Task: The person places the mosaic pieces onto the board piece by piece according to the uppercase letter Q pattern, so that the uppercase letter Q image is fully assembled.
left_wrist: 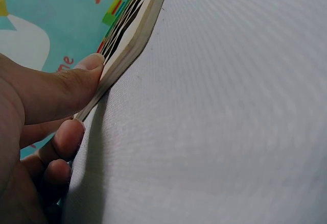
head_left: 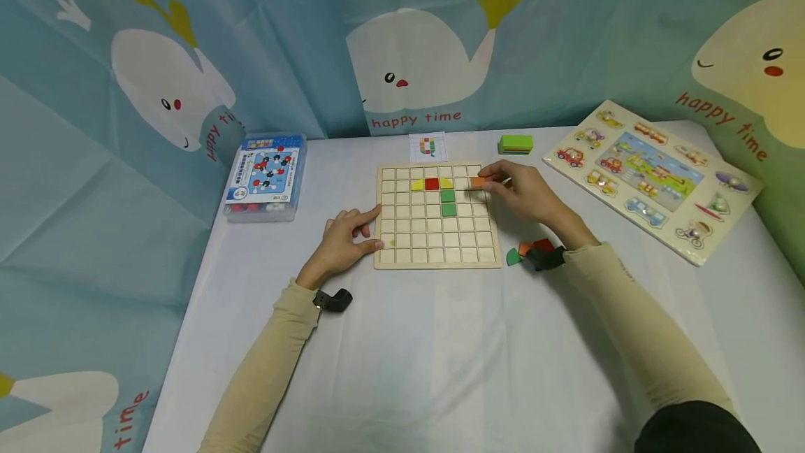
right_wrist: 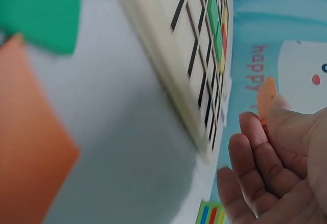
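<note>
A wooden grid board [head_left: 437, 257] lies flat on the white table. Yellow, red and green tiles [head_left: 431, 184] fill a few of its cells near the top. My right hand [head_left: 497, 177] pinches an orange tile [head_left: 477, 182] just above the board's upper right cells; in the right wrist view the orange tile [right_wrist: 265, 97] sticks up from my fingertips. My left hand [head_left: 352, 229] rests against the board's left edge, thumb pressed to its rim [left_wrist: 122, 55], holding nothing.
Loose green and orange pieces [head_left: 522, 252] lie by my right wrist. A pattern card [head_left: 428, 146] and a stack of coloured cards [head_left: 516, 144] sit behind the board. A plastic box [head_left: 265, 177] stands at left, a vehicle puzzle [head_left: 654, 177] at right.
</note>
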Action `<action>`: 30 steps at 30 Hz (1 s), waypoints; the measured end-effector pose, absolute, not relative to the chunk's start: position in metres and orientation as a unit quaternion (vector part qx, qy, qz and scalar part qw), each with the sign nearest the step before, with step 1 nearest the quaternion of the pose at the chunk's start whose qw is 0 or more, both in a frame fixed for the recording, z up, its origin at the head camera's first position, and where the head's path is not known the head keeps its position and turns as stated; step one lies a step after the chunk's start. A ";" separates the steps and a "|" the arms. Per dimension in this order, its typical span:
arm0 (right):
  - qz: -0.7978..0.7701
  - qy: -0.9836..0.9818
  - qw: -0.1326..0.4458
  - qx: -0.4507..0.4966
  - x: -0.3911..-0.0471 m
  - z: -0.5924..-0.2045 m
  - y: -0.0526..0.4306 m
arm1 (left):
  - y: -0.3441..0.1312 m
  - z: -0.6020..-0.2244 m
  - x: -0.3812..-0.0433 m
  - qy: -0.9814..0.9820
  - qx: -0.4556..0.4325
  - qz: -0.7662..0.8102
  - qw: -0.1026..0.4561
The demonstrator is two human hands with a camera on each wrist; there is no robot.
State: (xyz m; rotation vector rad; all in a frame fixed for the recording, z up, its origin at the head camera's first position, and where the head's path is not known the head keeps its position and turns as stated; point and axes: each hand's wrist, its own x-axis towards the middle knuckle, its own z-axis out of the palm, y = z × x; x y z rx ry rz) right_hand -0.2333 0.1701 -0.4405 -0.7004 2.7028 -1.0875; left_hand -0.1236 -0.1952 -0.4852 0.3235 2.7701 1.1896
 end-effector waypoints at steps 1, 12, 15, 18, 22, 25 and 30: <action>-0.364 0.897 0.074 -0.239 -0.233 -0.440 0.168 | -0.195 -0.485 -0.123 0.913 0.106 0.391 0.055; -0.379 0.880 0.099 -0.268 -0.230 -0.438 0.142 | -0.195 -0.486 -0.124 0.911 0.101 0.396 0.058; -0.386 0.874 0.102 -0.275 -0.230 -0.438 0.136 | -0.195 -0.486 -0.124 0.912 0.103 0.394 0.056; -0.392 0.870 0.107 -0.281 -0.230 -0.439 0.130 | -0.195 -0.487 -0.124 0.912 0.104 0.393 0.053; -0.396 0.864 0.115 -0.290 -0.230 -0.439 0.123 | -0.195 -0.488 -0.124 0.911 0.105 0.396 0.053; -0.395 0.861 0.121 -0.297 -0.231 -0.439 0.118 | -0.196 -0.488 -0.124 0.909 0.105 0.399 0.053; -0.390 0.858 0.120 -0.314 -0.232 -0.442 0.110 | -0.197 -0.488 -0.124 0.909 0.107 0.400 0.051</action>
